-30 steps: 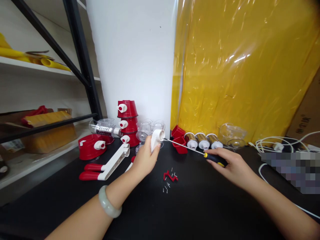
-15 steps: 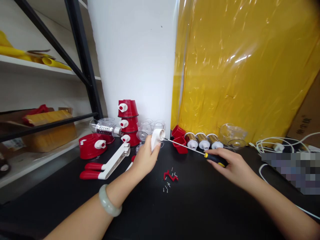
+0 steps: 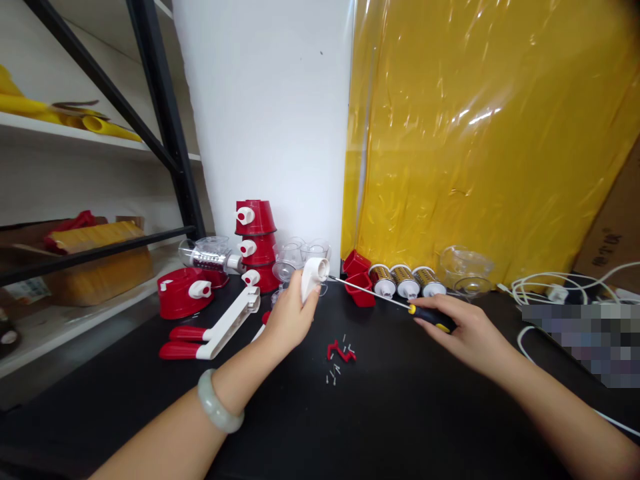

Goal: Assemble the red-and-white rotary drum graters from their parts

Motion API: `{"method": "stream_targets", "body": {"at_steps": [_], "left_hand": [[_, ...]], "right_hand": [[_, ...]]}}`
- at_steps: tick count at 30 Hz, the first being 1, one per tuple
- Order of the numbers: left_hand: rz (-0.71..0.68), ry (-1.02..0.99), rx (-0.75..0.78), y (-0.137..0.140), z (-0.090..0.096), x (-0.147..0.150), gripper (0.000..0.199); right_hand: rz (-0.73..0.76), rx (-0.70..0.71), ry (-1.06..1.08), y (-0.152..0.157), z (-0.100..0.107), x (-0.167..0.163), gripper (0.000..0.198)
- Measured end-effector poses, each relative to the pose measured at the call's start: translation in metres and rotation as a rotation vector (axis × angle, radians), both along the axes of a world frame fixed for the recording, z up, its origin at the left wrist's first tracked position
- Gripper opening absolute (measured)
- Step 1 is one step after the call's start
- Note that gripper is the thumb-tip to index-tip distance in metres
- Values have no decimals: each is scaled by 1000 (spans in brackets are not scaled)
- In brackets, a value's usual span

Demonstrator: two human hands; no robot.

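My left hand [image 3: 290, 313] is closed around a white plastic handle [image 3: 311, 277], its round hollow end facing right; my fingers hide most of its length. In my right hand [image 3: 463, 327] is a screwdriver [image 3: 373, 292] with a black and yellow grip and a long thin shaft. The shaft's tip is at the handle's round opening; whether a screw sits there is too small to tell. Below, small red plastic pieces [image 3: 341, 351] and several loose screws [image 3: 334, 375] lie on the black table [image 3: 400, 413]. Left of my hand lie white handles with red grips [image 3: 210, 340].
Red bases [image 3: 257, 250] are stacked at the back, near another red base [image 3: 183, 293]. Clear plastic parts [image 3: 303, 253], red hoppers [image 3: 360, 287] and three grater drums [image 3: 406, 283] line the wall. White cables [image 3: 555, 287] lie right; a shelf frame [image 3: 160, 93] stands left.
Both hands keep the same hold, with the screwdriver tip still at the handle's opening. The view shifts very slightly; nothing else visibly moves.
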State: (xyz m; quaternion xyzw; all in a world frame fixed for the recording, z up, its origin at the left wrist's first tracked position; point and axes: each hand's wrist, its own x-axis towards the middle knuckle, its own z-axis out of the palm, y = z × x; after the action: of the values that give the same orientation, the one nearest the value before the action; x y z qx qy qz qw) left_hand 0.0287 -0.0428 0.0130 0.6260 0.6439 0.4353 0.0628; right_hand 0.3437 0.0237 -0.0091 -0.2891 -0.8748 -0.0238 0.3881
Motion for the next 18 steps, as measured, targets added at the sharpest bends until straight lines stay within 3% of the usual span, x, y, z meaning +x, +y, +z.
{"method": "stream_targets", "body": {"at_steps": [18], "left_hand": [[-3, 85, 7, 1, 0, -3, 29]], "right_hand": [[-11, -10, -15, -1, 0, 0, 24]]}}
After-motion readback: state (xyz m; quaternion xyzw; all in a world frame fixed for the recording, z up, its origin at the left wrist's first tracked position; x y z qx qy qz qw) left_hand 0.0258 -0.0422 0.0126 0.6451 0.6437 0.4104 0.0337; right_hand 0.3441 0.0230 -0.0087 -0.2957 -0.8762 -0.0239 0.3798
